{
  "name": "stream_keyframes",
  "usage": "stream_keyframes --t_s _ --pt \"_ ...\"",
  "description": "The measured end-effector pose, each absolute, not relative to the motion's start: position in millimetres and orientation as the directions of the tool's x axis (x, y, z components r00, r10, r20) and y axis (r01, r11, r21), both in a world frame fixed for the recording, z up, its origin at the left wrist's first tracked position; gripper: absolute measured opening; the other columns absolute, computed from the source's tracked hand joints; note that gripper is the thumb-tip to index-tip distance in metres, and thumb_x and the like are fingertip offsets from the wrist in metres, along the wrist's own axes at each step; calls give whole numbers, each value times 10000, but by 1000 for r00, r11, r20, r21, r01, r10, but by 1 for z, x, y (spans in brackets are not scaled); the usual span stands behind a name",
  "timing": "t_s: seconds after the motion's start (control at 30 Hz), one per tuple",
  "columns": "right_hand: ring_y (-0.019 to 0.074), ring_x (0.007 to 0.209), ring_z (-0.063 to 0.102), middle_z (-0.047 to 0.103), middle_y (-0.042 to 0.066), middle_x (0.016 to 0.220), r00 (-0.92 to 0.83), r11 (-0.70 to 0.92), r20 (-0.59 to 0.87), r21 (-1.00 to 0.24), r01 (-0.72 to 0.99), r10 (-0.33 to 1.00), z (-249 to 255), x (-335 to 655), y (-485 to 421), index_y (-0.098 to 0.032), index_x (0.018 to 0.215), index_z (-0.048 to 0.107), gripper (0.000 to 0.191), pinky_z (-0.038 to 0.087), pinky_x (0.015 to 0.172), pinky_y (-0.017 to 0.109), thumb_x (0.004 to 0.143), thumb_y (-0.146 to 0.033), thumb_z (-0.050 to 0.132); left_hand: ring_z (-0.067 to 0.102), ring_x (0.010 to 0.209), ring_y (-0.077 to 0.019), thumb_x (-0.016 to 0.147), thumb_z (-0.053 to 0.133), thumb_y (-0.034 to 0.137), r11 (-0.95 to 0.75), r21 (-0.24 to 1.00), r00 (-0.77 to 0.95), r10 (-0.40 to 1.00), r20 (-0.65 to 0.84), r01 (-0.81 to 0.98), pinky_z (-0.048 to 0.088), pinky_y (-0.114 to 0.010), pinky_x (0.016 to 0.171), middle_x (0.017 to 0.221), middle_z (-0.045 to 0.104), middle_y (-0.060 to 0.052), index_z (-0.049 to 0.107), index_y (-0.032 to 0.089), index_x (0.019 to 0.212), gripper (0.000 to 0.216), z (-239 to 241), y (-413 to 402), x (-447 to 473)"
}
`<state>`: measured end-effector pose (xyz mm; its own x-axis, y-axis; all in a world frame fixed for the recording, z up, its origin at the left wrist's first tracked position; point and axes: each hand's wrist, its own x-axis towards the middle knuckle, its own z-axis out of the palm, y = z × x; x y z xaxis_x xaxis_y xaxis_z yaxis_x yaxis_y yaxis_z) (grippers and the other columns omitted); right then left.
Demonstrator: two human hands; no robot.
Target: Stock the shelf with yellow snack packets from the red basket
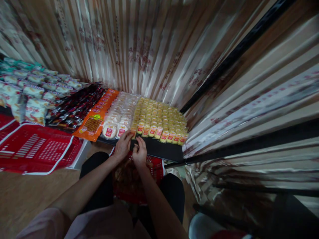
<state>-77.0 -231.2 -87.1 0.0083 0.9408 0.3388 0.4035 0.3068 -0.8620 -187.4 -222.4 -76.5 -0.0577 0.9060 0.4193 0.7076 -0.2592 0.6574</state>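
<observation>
My left hand and my right hand meet at the front edge of a black shelf board, fingers curled. The left hand touches the front row of small yellow packets with red labels. Whatever the right hand pinches is too small to make out. Round white packets with red labels lie just left of the yellow ones. A red basket holding brownish goods sits on my lap under both hands.
An orange snack pack, dark red wrapped snacks and pale bagged goods fill the shelf at left. Red crates stand at lower left. A striped patterned curtain hangs behind and to the right.
</observation>
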Motion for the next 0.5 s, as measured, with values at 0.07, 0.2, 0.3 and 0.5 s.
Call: stream_keyframes --t_s 0.07,0.2,0.3,0.5 --pt "179 1068 538 553 110 1154 15 329 368 -849 414 930 -85 -71 -242 -164 1120 563 429 464 913 324 737 -104 379 483 1140 -186 829 369 95 -258 648 -54 905 421 717 411 -333 984 1197 493 -92 574 187 1107 357 -76 -227 -190" --pt "151 841 618 630 74 971 22 260 293 -879 399 956 -93 -59 -269 -185 1051 577 316 486 826 305 813 -170 369 518 1048 -168 806 375 77 -221 646 -79 912 402 731 436 -293 924 1104 516 -85 592 178 1031 328 -81 -250 -189" --pt "170 897 618 660 69 967 -7 123 135 -877 465 991 -114 -51 -286 -195 1060 573 292 466 847 319 846 -198 374 542 953 -163 808 359 79 -112 696 -134 948 288 709 447 -295 879 994 542 -82 608 160 920 286 -99 -276 -180" --pt "215 945 620 663 123 998 -187 -135 -418 -631 764 889 -170 -42 -302 -138 986 627 228 454 850 333 837 -110 456 550 1013 -201 808 427 107 306 675 -12 915 -403 672 410 -326 916 1004 619 -97 620 143 928 231 -164 -309 -156"
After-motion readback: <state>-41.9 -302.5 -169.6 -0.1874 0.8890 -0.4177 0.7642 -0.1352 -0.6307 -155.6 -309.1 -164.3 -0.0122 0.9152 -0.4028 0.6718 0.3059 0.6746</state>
